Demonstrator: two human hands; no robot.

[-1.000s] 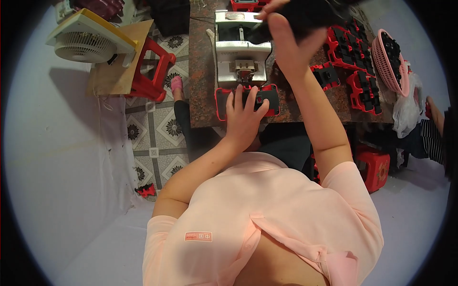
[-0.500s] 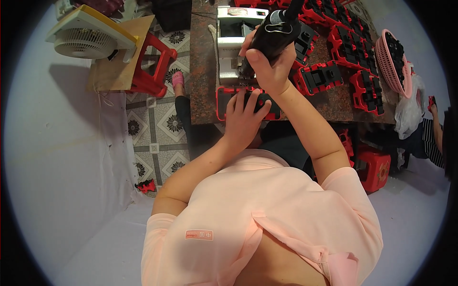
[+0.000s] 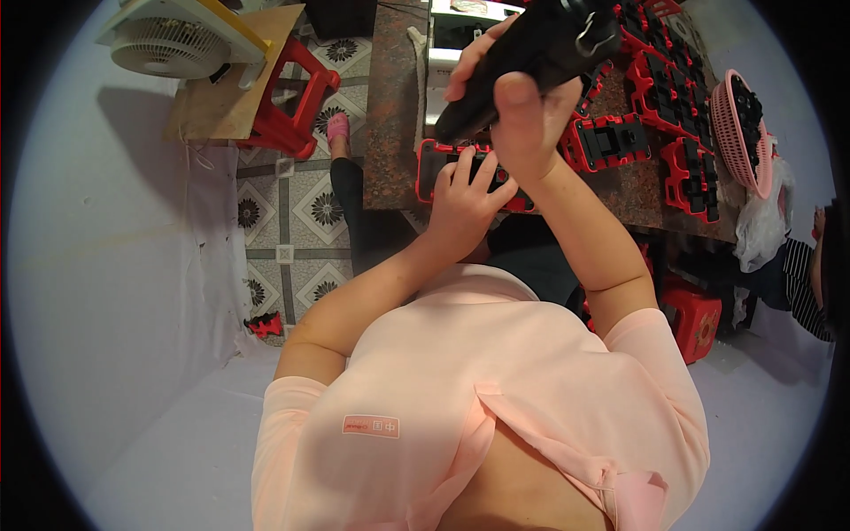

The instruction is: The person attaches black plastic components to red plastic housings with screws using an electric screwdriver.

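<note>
- Black power tool (image 3: 531, 62): gripped in the right hand (image 3: 522, 115), fingers wrapped tight around its body, raised above the tabletop.
- Red-and-black part (image 3: 469, 173): directly below that grip, at the granite table (image 3: 394, 106) edge; the left hand (image 3: 465, 199) presses on it, fingers spread.
- More red parts (image 3: 660, 97) lie right of the grip; a pink basket (image 3: 739, 133) sits beyond.

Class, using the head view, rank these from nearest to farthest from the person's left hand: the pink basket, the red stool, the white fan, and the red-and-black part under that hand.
1. Red-and-black part: touched by the left hand, at the table's edge.
2. Red stool: on the floor, to the left.
3. Pink basket: far right on the table.
4. White fan: top-left corner.
</note>
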